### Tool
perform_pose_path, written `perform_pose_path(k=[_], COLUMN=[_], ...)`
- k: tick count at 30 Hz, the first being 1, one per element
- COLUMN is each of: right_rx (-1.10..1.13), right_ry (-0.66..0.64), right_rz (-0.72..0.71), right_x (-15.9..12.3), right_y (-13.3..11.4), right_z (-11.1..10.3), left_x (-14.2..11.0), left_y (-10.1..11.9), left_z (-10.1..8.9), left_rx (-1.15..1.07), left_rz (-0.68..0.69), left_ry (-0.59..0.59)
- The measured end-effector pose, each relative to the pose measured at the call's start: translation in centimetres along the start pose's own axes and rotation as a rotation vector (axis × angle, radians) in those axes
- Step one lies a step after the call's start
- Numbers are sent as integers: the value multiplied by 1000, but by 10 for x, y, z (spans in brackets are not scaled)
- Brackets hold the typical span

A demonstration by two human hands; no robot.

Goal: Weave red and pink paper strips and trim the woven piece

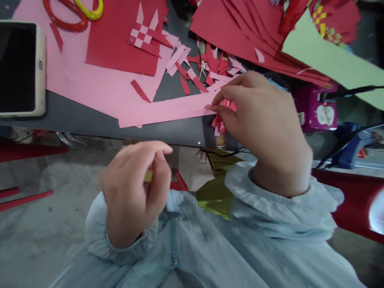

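My right hand [261, 108] pinches the right end of a long pink paper strip [168, 109] between thumb and forefinger. The strip lies along the table's near edge, its left end resting partly over a large pink sheet [87, 90]. My left hand [136, 188] is raised in front of the table edge, slightly blurred, apart from the strip. Its fingers are curled with the thumb against the forefinger, and nothing shows in them. Beyond the strip, a woven pink-and-red paper fish [141, 36] lies on a red sheet [111, 48].
Red and pink paper scraps [186, 72] lie heaped mid-table. Scissors [69, 24] with red and yellow handles sit far left, above a phone [18, 68]. Red sheets [240, 36], a pale green sheet [327, 52] and a purple device [318, 108] with a cable are at right.
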State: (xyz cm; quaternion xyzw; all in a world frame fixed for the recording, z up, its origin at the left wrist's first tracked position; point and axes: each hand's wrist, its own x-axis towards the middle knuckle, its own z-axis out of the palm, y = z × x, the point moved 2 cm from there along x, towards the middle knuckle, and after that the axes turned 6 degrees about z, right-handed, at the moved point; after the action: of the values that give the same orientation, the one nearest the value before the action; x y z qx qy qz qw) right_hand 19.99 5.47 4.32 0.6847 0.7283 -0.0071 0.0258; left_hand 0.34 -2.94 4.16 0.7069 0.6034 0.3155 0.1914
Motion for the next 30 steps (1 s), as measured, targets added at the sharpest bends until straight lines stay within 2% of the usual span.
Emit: perform_pose_path(k=[1, 4, 15, 23, 30], right_rx=[-10, -38, -21, 121, 219], right_ry=[2, -4, -59, -50, -26], right_rz=[-3, -4, -50, -162, -170], right_x=[1, 2, 7, 5, 4], right_y=[0, 0, -12, -40, -57], right_z=[0, 0, 3, 12, 19], left_x=[4, 11, 12, 13, 13], left_y=[0, -10, -20, -25, -21], left_z=[4, 10, 15, 19, 19], left_rx=[87, 245, 301, 333, 385], left_rz=[45, 52, 39, 60, 31], left_ry=[42, 43, -136, -173, -209])
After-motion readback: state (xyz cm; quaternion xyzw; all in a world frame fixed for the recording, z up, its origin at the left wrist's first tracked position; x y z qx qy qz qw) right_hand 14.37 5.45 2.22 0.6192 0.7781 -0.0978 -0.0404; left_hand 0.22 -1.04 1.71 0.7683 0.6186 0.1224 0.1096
